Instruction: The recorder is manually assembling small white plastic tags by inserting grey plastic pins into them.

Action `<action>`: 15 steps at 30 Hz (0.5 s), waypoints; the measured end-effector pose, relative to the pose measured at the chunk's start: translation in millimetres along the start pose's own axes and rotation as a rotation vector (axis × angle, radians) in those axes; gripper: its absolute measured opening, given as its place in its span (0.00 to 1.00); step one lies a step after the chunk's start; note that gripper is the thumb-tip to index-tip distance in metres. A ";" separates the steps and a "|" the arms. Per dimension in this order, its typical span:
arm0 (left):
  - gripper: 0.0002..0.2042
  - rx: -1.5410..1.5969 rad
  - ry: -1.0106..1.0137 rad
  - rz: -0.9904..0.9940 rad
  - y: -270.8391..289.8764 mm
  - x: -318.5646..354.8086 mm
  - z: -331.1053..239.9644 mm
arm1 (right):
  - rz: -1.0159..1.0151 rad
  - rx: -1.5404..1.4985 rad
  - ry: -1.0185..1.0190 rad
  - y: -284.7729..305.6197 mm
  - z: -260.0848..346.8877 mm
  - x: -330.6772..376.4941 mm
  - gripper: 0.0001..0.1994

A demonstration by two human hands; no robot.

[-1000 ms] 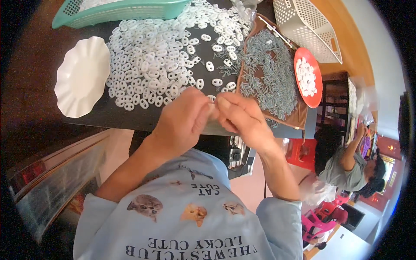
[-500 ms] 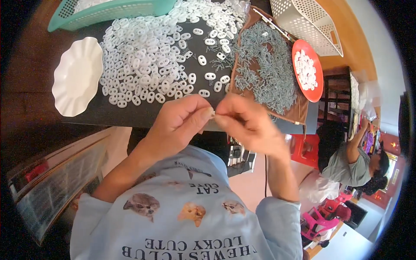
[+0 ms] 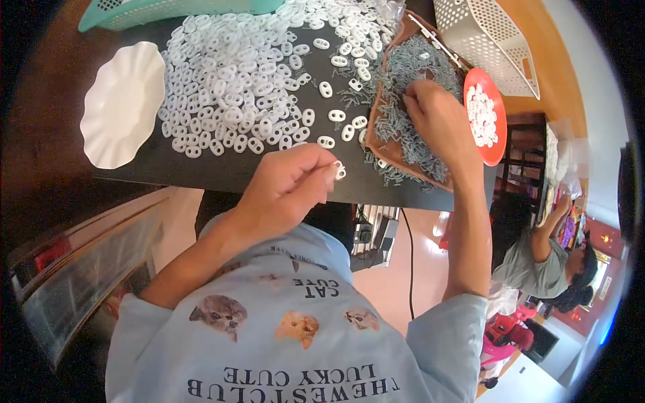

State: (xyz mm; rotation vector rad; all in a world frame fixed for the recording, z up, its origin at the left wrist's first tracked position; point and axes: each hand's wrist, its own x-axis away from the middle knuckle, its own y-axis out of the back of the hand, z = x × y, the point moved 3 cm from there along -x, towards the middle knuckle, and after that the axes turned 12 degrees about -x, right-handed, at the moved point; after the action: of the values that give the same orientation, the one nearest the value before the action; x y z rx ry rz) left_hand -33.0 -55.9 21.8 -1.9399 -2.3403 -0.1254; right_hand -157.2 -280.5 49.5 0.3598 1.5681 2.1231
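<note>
Between the thumb and forefinger of my left hand [image 3: 290,185], a small white oval plastic piece with two holes [image 3: 340,171] is pinched above the table's near edge. My right hand [image 3: 440,121] reaches into a heap of small grey screws [image 3: 396,124] on a brown cloth [image 3: 403,156]. Its fingers are drawn together at the screws; whatever they grip is hidden. A big pile of similar white two-hole pieces [image 3: 225,87] covers the table left of the screws, with several strays between the two heaps.
A white wavy-rimmed dish [image 3: 124,104] lies at the left. To the right, a red plate [image 3: 496,144] holds white pieces, beside a white perforated basket [image 3: 480,47]. A green basket [image 3: 181,12] stands at the back of the dark table [image 3: 269,181]. Another person [image 3: 544,262] is at far right.
My right hand has left my left hand and moved out to the screw heap. My left hand keeps the white piece, which now shows more plainly. The view has shifted slightly.
</note>
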 end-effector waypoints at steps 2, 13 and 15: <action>0.07 -0.002 0.016 -0.008 1.9 0.2 -1.0 | 0.027 0.013 -0.018 -4.6 -2.4 -3.4 0.07; 0.09 0.018 -0.028 -0.124 12.8 -0.8 -9.1 | -0.088 -0.279 -0.122 28.2 30.2 23.2 0.05; 0.12 0.088 -0.058 -0.120 9.6 -4.1 -15.7 | -0.066 -0.356 -0.104 25.8 51.2 28.2 0.05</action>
State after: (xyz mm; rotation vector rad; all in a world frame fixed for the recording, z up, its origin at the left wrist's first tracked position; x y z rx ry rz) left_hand -22.4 -60.1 36.8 -1.7862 -2.4542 0.0250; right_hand -162.6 -229.8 88.0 0.2860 1.1012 2.2368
